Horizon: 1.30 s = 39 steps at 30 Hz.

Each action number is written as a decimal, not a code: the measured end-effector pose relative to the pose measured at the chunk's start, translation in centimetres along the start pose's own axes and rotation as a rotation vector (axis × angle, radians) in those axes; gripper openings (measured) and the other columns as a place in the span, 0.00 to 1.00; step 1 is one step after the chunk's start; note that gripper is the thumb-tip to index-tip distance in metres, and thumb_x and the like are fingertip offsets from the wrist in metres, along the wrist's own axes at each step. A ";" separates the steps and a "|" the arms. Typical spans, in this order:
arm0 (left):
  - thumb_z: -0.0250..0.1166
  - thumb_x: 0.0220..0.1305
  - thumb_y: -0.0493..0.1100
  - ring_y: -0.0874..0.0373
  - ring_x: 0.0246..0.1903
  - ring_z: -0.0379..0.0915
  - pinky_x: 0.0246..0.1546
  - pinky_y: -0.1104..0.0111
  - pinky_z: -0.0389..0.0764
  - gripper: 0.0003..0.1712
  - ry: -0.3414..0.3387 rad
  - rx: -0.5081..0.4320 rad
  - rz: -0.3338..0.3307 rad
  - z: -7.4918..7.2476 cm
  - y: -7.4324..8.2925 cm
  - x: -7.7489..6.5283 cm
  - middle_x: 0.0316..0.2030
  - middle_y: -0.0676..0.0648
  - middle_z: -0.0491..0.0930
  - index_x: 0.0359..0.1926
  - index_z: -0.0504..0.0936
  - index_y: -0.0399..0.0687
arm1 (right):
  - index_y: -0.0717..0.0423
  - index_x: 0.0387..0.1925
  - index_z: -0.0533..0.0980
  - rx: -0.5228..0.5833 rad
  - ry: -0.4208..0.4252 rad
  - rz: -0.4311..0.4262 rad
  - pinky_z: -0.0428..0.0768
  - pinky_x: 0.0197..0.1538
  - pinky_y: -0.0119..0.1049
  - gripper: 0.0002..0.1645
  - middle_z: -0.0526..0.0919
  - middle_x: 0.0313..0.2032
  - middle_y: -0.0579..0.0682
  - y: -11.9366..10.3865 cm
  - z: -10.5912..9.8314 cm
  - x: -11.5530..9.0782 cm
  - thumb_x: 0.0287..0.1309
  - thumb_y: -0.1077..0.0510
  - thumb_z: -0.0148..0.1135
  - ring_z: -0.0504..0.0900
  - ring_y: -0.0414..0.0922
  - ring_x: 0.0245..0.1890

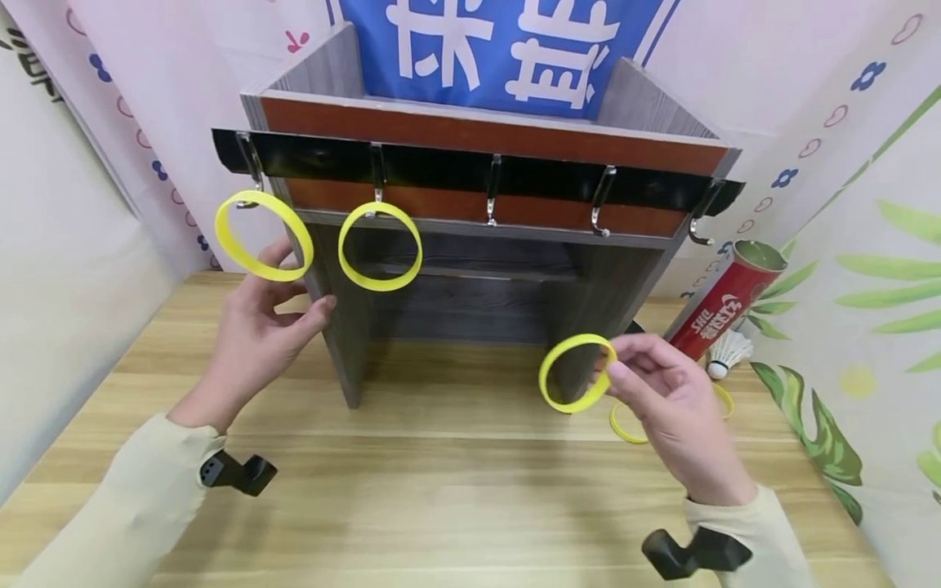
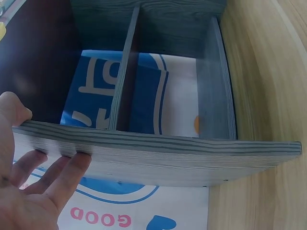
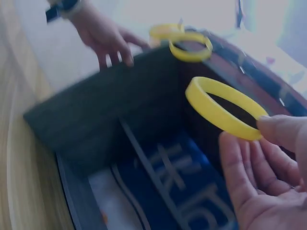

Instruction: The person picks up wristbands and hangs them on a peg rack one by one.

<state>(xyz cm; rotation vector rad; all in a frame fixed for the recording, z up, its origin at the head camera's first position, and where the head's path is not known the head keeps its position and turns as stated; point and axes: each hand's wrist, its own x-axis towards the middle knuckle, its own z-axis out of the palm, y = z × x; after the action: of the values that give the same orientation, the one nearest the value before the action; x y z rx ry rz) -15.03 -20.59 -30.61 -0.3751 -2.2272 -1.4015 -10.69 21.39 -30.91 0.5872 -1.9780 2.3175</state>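
Observation:
My left hand [image 1: 253, 331] grips the left side panel [image 2: 158, 139] of a grey wooden shelf [image 1: 500, 126], thumb on one face and fingers on the other. Between thumb and fingers, my right hand [image 1: 680, 412] pinches a yellow wristband [image 3: 206, 108], held apart from the shelf's front right. A black hook rail [image 1: 434, 167] runs across the shelf's front. From its leftmost hook hangs one yellow band [image 1: 268, 273], and a second yellow band [image 1: 381, 286] hangs on the hook beside it. The other hooks carry nothing.
Behind my right hand, more yellow band [image 1: 623, 433] shows on the wooden table [image 1: 441, 506], partly hidden. A red shuttlecock tube [image 1: 724, 302] stands tilted at the right, with a white shuttlecock [image 1: 729, 354] beside it. Printed cloth [image 1: 882, 204] lines the walls.

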 end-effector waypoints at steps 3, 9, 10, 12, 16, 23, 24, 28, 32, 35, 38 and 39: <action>0.69 0.62 0.27 0.79 0.49 0.80 0.42 0.84 0.84 0.43 0.003 0.003 -0.002 -0.1 0.0 -0.1 0.59 0.67 0.76 0.76 0.70 0.53 | 0.60 0.50 0.79 0.056 0.008 -0.030 0.90 0.50 0.32 0.14 0.87 0.42 0.48 -0.5 2.5 1.2 0.71 0.74 0.54 0.87 0.39 0.44; 0.69 0.62 0.27 0.79 0.49 0.80 0.42 0.84 0.84 0.43 0.006 0.003 0.002 0.0 0.1 -0.1 0.60 0.66 0.76 0.76 0.70 0.54 | 0.58 0.49 0.79 0.113 0.042 -0.118 0.89 0.53 0.32 0.10 0.85 0.42 0.48 -1.5 6.4 3.3 0.72 0.71 0.58 0.86 0.39 0.43; 0.69 0.62 0.27 0.80 0.49 0.80 0.42 0.85 0.84 0.43 0.006 0.006 0.005 0.0 0.1 -0.1 0.60 0.65 0.77 0.76 0.70 0.54 | 0.58 0.49 0.79 0.120 0.041 -0.134 0.89 0.54 0.32 0.10 0.85 0.42 0.48 -1.7 6.9 3.7 0.72 0.70 0.58 0.86 0.39 0.43; 0.69 0.62 0.27 0.80 0.49 0.80 0.42 0.85 0.84 0.43 0.004 0.008 0.005 0.0 0.2 0.0 0.61 0.62 0.77 0.76 0.70 0.55 | 0.56 0.49 0.78 0.131 0.040 -0.161 0.89 0.54 0.32 0.09 0.85 0.43 0.48 -2.3 7.8 4.2 0.72 0.67 0.60 0.86 0.40 0.43; 0.69 0.63 0.28 0.80 0.49 0.79 0.42 0.85 0.84 0.43 0.003 0.010 0.001 0.0 0.2 0.3 0.63 0.57 0.77 0.76 0.69 0.55 | 0.55 0.49 0.78 0.161 0.026 -0.196 0.89 0.55 0.33 0.08 0.84 0.44 0.49 -3.3 9.6 5.0 0.71 0.62 0.63 0.86 0.41 0.44; 0.69 0.61 0.27 0.80 0.48 0.81 0.40 0.85 0.84 0.42 0.022 0.000 0.011 0.0 -0.1 -0.1 0.61 0.63 0.76 0.75 0.71 0.51 | 0.54 0.48 0.77 0.219 0.046 -0.231 0.90 0.54 0.33 0.07 0.84 0.43 0.48 -3.6 11.5 6.1 0.72 0.66 0.60 0.86 0.41 0.44; 0.70 0.61 0.26 0.80 0.47 0.81 0.40 0.85 0.84 0.42 0.026 0.000 0.017 0.1 -0.1 -0.2 0.60 0.64 0.76 0.75 0.71 0.50 | 0.55 0.48 0.77 0.217 0.056 -0.232 0.90 0.54 0.33 0.08 0.84 0.43 0.48 -3.6 11.6 6.2 0.72 0.68 0.58 0.86 0.41 0.45; 0.70 0.60 0.26 0.79 0.46 0.81 0.39 0.85 0.84 0.41 0.044 0.009 0.034 0.1 -0.2 -0.4 0.59 0.67 0.77 0.74 0.72 0.50 | 0.56 0.48 0.77 0.193 0.090 -0.225 0.90 0.52 0.32 0.12 0.84 0.43 0.48 -3.4 11.9 6.5 0.72 0.73 0.54 0.85 0.40 0.45; 0.70 0.60 0.26 0.79 0.47 0.81 0.40 0.86 0.84 0.42 0.040 0.007 0.031 0.2 -0.2 -0.3 0.60 0.65 0.77 0.74 0.72 0.51 | 0.57 0.48 0.77 0.148 0.121 -0.210 0.91 0.51 0.34 0.13 0.84 0.43 0.49 -3.1 11.7 6.6 0.69 0.74 0.56 0.85 0.41 0.43; 0.70 0.61 0.27 0.79 0.48 0.80 0.40 0.86 0.84 0.43 0.028 0.009 0.022 0.2 -0.2 -0.3 0.60 0.63 0.76 0.75 0.71 0.51 | 0.57 0.47 0.77 0.105 0.132 -0.189 0.91 0.51 0.35 0.12 0.83 0.42 0.47 -2.7 11.3 6.6 0.68 0.73 0.59 0.85 0.41 0.41; 0.70 0.61 0.27 0.80 0.48 0.79 0.40 0.86 0.84 0.43 0.026 0.013 0.022 0.1 -0.2 -0.3 0.61 0.60 0.76 0.76 0.70 0.52 | 0.60 0.49 0.77 0.055 0.124 -0.154 0.90 0.51 0.34 0.11 0.83 0.42 0.46 -2.1 11.0 6.7 0.68 0.72 0.60 0.84 0.40 0.41; 0.70 0.61 0.27 0.80 0.48 0.79 0.40 0.86 0.84 0.43 0.026 0.014 0.024 0.1 -0.2 -0.3 0.61 0.60 0.76 0.76 0.70 0.52 | 0.63 0.50 0.77 0.035 0.117 -0.143 0.90 0.51 0.34 0.11 0.83 0.43 0.46 -1.9 10.9 6.7 0.69 0.72 0.59 0.84 0.39 0.41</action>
<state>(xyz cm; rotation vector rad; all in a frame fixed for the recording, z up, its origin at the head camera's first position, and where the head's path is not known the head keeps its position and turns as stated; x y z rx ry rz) -14.86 -20.62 -30.99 -0.3757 -2.2030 -1.3703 -13.61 9.88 -25.82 0.5621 -1.7870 2.2507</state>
